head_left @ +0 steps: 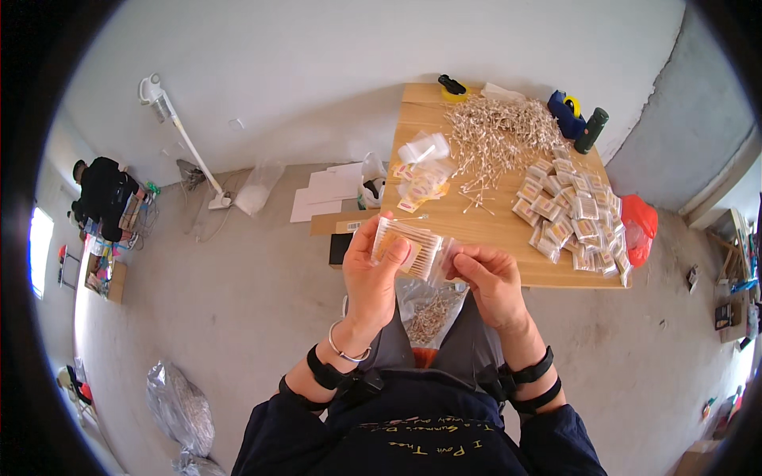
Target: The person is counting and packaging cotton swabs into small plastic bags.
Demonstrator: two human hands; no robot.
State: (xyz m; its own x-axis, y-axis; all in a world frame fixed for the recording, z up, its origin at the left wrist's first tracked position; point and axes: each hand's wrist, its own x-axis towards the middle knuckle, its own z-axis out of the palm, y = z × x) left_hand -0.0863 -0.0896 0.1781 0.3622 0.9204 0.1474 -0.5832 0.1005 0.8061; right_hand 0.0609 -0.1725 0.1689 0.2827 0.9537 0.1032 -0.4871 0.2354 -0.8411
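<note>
Navy cloth shirt (405, 424): below the bare left hand (369, 274) and bare right hand (494, 284).
Pale wooden worktop (494, 238): beyond both.
Loose pale cotton-swab heap (504, 127): beyond right hand.
Left hand: curled round a clear flat swab bag (427, 252).
Right hand: thumb and finger pinching its end.

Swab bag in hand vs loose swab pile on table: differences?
The swab bag is held by the left hand and right hand; the loose pile rests on the table. Swabs in the bag lie side by side; those in the pile are jumbled. The bag is far smaller than the pile. Both contain thin swabs.
</note>
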